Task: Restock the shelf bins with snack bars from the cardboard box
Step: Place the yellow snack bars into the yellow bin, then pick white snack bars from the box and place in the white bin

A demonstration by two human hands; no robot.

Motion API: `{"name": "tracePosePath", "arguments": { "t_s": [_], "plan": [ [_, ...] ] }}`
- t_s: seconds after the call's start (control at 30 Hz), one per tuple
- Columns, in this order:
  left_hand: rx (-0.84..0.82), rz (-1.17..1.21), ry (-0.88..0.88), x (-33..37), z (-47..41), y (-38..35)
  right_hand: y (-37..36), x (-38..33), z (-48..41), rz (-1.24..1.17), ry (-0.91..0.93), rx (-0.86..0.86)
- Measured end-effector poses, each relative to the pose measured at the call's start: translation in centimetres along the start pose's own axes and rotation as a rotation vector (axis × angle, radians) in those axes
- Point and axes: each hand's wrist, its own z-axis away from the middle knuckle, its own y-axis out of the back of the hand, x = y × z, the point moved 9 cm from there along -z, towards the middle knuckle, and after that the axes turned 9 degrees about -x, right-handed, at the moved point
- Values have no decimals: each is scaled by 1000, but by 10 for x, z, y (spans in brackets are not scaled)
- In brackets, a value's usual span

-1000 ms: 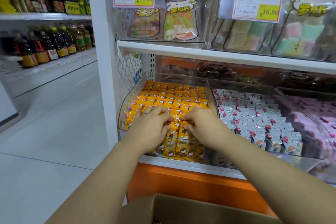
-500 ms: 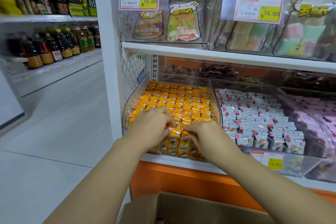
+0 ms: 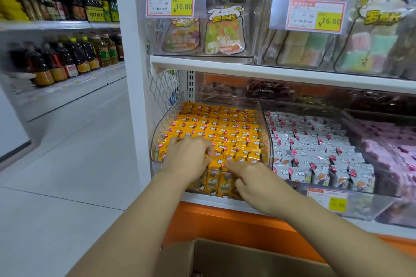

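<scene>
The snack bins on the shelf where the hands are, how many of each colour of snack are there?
Orange-snack bin: 1
White-snack bin: 1
Pink-snack bin: 1
Total: 3 bins in view. Both hands, left and right, are at the orange one.

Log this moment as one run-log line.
left hand: on yellow bars | right hand: at front row | clear bin: nearly full | cardboard box: below
</scene>
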Motion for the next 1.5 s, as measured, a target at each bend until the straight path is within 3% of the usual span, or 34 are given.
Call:
{"name": "tracePosePath", "arguments": {
  "t_s": [0.13,0.23,0.4,0.47,0.53,0.7,0.87,1.1,1.33,1.5],
  "plan": [
    [84,-32,76,3,12,-6,-4,-4,3,73,-15,-15],
    [182,20,36,6,29,-3,-5,-6,15,81,40,33],
    [336,151,-114,23,65,7,3,5,65,-71,86,312],
    [328,244,-156,37,79,-4,-5,19,86,-153,97,447],
    [272,290,-161,51,93,-30,-27,41,100,-192,42,474],
    [1,390,13,55,122,-133,-95,98,127,-241,-125,395],
    [-259,501,173,36,145,-238,-182,153,147,-341,-310,144],
    [-695,390,387,0,162,-346,-288,195,138,-446,-440,-84],
    [-853,385,257,2,168,-382,-390,209,114,-442,-434,-563],
    [-991,196,162,12,171,-407,-404,218,110,-410,-485,-549]
  ]
}}
